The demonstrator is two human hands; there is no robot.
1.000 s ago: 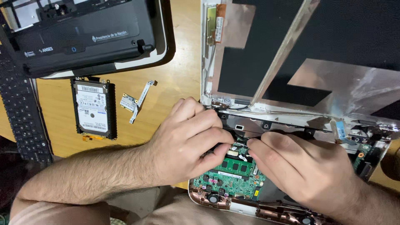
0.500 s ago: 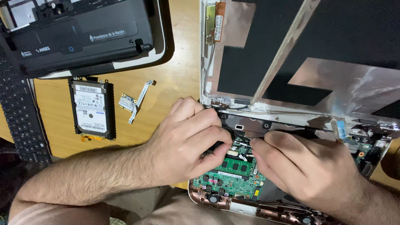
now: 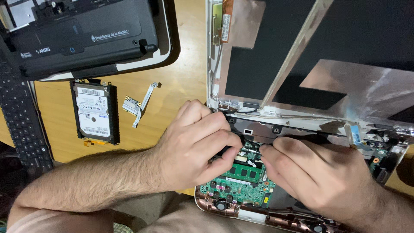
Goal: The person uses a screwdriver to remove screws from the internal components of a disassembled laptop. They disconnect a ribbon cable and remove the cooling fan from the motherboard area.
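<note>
An opened laptop lies on the wooden table with its green circuit board (image 3: 241, 183) bared and its lid shell (image 3: 302, 56) folded back. My left hand (image 3: 196, 144) rests on the laptop base near the hinge, fingers curled and pinching something small and dark above the board. Close beside it, my right hand (image 3: 315, 177) has its fingertips pressed on the same spot by the small cables (image 3: 252, 157). What the fingers grip is hidden.
A removed hard drive (image 3: 94, 112) lies on the table at left, beside a small card with a flat ribbon cable (image 3: 138, 103). A black laptop cover panel (image 3: 82, 34) sits at top left. A detached keyboard (image 3: 19, 121) runs along the left edge.
Both hands stay at the same spot over the board; the right fingers have shifted slightly. Nothing else has moved.
</note>
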